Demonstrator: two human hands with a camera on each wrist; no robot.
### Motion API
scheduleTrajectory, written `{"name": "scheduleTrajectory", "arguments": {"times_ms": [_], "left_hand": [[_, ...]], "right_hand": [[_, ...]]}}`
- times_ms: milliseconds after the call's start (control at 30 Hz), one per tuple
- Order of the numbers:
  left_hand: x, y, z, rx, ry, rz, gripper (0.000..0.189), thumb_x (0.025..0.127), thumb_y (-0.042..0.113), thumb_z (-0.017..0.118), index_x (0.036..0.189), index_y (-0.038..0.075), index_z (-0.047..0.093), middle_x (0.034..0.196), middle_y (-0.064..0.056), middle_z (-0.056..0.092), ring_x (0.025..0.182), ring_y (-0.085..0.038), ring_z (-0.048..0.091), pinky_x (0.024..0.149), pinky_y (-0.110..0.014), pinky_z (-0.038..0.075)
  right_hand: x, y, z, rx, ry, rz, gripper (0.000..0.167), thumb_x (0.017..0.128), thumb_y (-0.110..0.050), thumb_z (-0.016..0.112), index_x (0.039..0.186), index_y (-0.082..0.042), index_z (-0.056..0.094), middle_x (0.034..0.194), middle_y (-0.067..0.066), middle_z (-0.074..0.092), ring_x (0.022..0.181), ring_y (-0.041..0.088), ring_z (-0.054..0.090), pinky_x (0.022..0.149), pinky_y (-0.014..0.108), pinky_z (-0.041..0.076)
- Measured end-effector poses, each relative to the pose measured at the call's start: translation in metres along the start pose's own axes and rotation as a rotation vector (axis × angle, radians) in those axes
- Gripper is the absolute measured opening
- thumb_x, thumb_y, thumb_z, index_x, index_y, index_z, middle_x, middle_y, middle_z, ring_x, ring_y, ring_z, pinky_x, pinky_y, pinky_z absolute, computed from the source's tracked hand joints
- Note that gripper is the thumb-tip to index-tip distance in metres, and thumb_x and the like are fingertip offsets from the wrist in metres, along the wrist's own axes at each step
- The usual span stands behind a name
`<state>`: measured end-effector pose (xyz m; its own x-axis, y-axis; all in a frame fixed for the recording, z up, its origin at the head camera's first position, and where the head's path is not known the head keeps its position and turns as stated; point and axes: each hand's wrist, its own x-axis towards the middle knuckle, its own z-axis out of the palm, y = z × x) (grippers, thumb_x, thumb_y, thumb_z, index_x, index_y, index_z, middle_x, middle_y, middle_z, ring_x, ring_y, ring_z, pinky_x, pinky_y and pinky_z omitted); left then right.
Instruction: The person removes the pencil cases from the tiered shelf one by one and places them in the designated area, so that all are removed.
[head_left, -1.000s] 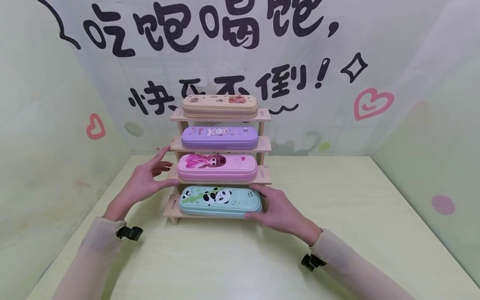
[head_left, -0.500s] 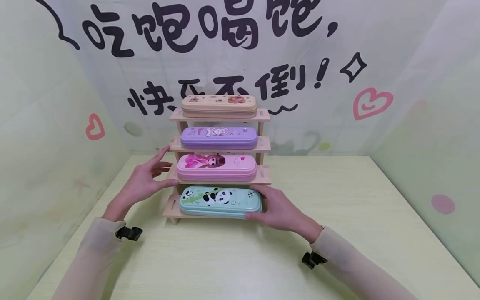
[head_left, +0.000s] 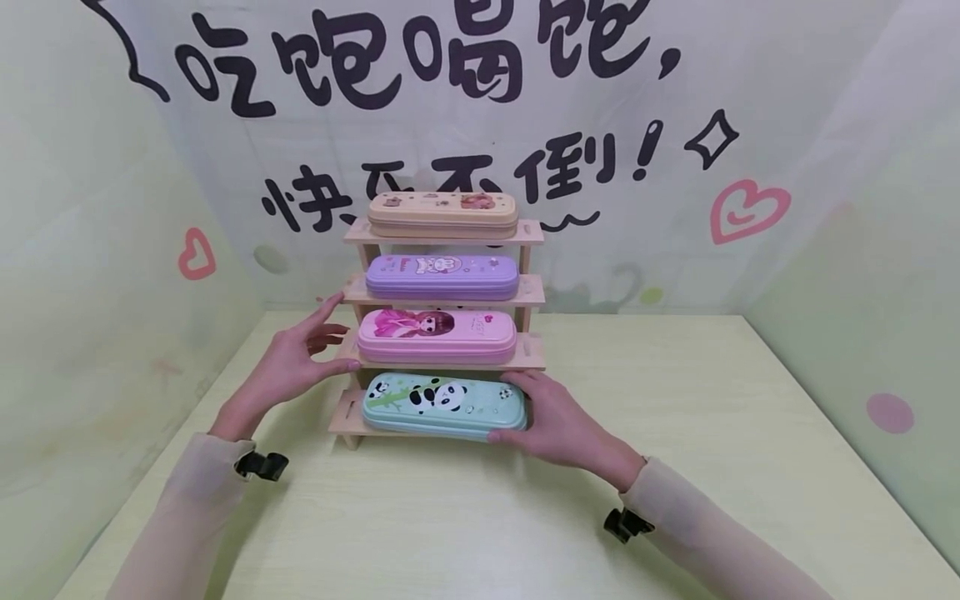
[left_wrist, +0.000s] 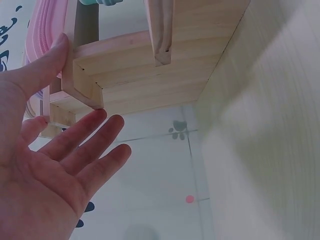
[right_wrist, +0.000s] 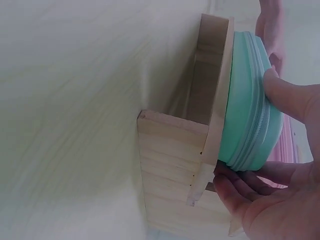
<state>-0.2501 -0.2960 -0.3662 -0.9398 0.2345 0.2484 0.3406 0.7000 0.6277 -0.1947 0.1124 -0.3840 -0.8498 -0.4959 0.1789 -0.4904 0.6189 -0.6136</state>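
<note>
Right hand: pinching the right end of the green case, thumb at the front edge, fingers round the back and the end.
Left hand: fingers spread, holding no case; thumb tip against the left end of the third shelf down, index fingertip at the left end of the shelf above it.
Green case: on the lowest shelf of the wooden rack, panda and bamboo print facing up; its right end is angled forward, over the shelf's front edge.
Pink case: one shelf higher, lying flat, with a long-haired girl printed on the lid.
Purple case: on the next shelf up, a white cartoon animal on its lid.
Cream case: on the top shelf, small pictures across its lid.
Rack: four pale stepped shelves, slots near the ends, standing on the light surface towards the back.
Sleeves: pale, one on each arm, with a black clip at the left cuff and another at the right.
Backdrop: whitish sheet with large black Chinese lettering and a pink heart on the right.
</note>
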Motion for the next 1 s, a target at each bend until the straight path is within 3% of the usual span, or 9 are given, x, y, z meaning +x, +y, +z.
{"name": "scheduleTrajectory", "arguments": {"times_ms": [267, 500, 800, 1000], "left_hand": [[0.001, 0.000, 0.002, -0.003, 0.007, 0.000, 0.113, 0.085, 0.034, 0.091, 0.169, 0.039, 0.017, 0.140, -0.025, 0.063, 0.128, -0.043, 0.061, 0.108, -0.058, 0.048], [0.001, -0.004, 0.002, -0.009, 0.003, -0.001, 0.113, 0.085, 0.037, 0.091, 0.169, 0.043, 0.016, 0.142, -0.024, 0.062, 0.129, -0.042, 0.061, 0.108, -0.057, 0.048], [-0.001, -0.005, 0.001, -0.018, 0.004, 0.007, 0.112, 0.084, 0.038, 0.091, 0.168, 0.044, 0.017, 0.142, -0.024, 0.061, 0.128, -0.042, 0.061, 0.107, -0.057, 0.048], [0.000, -0.005, 0.003, -0.041, 0.013, 0.017, 0.112, 0.085, 0.035, 0.091, 0.169, 0.042, 0.018, 0.142, -0.024, 0.062, 0.128, -0.043, 0.061, 0.107, -0.057, 0.049]], "right_hand": [[-0.006, 0.004, -0.001, 0.051, 0.033, 0.015, 0.081, 0.080, -0.037, 0.094, 0.144, -0.002, 0.060, 0.145, 0.009, 0.057, 0.125, 0.025, 0.056, 0.107, 0.047, 0.048], [-0.012, 0.011, -0.005, 0.123, 0.062, 0.011, 0.074, 0.077, -0.031, 0.096, 0.140, -0.006, 0.065, 0.138, 0.002, 0.060, 0.110, 0.021, 0.060, 0.094, 0.048, 0.054], [-0.026, 0.022, -0.017, 0.149, 0.078, -0.015, 0.070, 0.077, -0.026, 0.097, 0.137, -0.009, 0.066, 0.118, -0.004, 0.062, 0.109, 0.021, 0.060, 0.096, 0.054, 0.053], [-0.037, 0.034, -0.028, 0.151, 0.081, -0.020, 0.068, 0.078, -0.025, 0.097, 0.138, -0.012, 0.067, 0.117, -0.005, 0.061, 0.110, 0.021, 0.060, 0.098, 0.057, 0.052]]}}
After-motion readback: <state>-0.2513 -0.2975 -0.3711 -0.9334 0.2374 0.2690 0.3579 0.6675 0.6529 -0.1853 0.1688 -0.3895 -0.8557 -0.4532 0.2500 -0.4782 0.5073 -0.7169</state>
